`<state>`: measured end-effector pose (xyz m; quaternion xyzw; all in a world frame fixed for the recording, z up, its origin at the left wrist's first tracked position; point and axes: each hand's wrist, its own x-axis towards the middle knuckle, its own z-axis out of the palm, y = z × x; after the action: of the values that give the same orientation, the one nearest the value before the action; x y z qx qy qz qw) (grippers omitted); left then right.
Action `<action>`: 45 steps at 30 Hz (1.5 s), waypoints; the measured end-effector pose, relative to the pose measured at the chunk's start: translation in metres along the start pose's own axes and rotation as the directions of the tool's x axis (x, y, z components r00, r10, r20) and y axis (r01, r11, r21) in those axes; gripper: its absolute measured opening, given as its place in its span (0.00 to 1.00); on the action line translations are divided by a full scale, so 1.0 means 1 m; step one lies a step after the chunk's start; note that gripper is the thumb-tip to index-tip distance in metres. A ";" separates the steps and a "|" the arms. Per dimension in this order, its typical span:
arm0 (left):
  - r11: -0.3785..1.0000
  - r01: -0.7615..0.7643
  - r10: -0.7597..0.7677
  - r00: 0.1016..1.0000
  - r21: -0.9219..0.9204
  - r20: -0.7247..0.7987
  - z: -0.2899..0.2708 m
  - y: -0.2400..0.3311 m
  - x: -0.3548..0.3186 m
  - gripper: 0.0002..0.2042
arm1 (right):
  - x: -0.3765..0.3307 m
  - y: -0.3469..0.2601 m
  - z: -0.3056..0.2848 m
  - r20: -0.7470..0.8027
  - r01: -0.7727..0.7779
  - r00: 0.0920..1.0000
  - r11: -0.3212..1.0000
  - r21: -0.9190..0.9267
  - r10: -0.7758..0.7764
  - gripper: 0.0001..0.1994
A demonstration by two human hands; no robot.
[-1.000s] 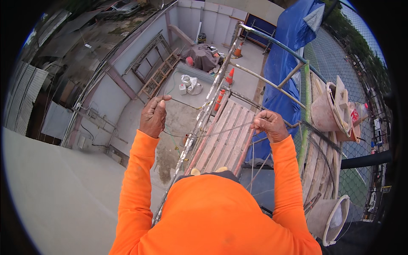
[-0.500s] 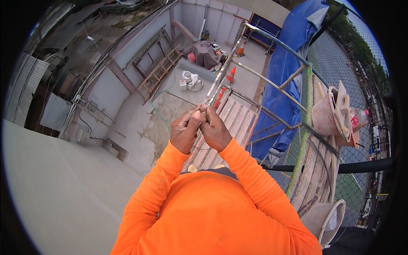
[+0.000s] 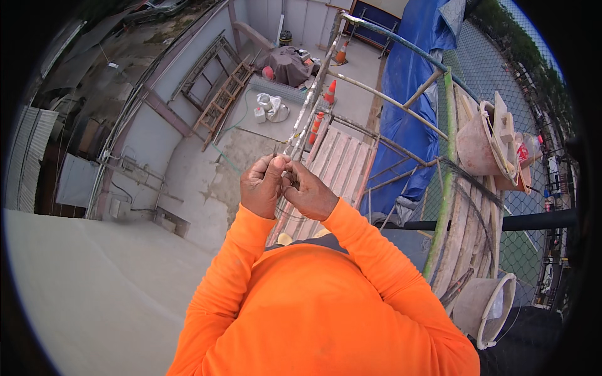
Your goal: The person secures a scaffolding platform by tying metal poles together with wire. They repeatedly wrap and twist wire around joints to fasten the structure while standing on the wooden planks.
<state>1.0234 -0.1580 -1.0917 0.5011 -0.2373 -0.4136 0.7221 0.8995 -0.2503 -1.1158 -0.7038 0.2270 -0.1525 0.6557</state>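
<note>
The left hand (image 3: pixel 258 186) and the right hand (image 3: pixel 311 192) meet in front of the chest, fingers curled and thumbs pressed in, each closed in a pinch on a thin wire (image 3: pixel 295 217). The wire is at the fingertips, with a slack curve just below the hands; the exact grip of the right fingertips is partly hidden. Both arms are in orange sleeves (image 3: pixel 229 250).

Beneath the hands lies a platform of pinkish slats (image 3: pixel 335 160), beside a paint-spattered rail (image 3: pixel 311 106). To the right, a blue tarp (image 3: pixel 401 135) hangs near a green post (image 3: pixel 442 229). Beyond the post, weathered planks (image 3: pixel 456 241) carry a bundle of dark wires (image 3: pixel 471 183) and a tilted bucket (image 3: pixel 471 150) with things inside; nearer the body, another bucket (image 3: pixel 469 308) lies tipped. On the ground ahead stand orange cones (image 3: pixel 330 91), and a white bag (image 3: pixel 277 113) sits left of them, near a wooden ladder (image 3: pixel 221 106).
</note>
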 end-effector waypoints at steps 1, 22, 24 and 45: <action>0.998 0.056 -0.056 0.998 -0.033 0.000 -0.004 0.005 0.002 0.16 | -0.005 -0.004 -0.004 0.057 -0.037 0.998 0.995 0.095 0.031 0.22; 0.993 0.117 -0.117 0.992 -0.006 -0.040 0.001 -0.026 0.017 0.17 | 0.001 -0.017 -0.004 -0.248 0.095 0.945 0.907 -0.410 -0.211 0.15; 0.981 0.166 -0.168 0.986 -0.099 -0.008 -0.011 -0.021 0.023 0.16 | 0.001 -0.011 -0.012 -0.139 0.234 0.938 0.876 -0.421 -0.317 0.16; 0.795 0.176 -0.147 0.984 -0.581 0.097 -0.057 -0.010 0.058 0.07 | -0.003 0.017 -0.004 0.399 -0.446 0.872 0.800 0.401 0.286 0.31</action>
<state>1.0951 -0.1777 -1.1269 0.2621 -0.0715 -0.5382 0.7978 0.8925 -0.2526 -1.1321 -0.4754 0.2063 0.0428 0.8542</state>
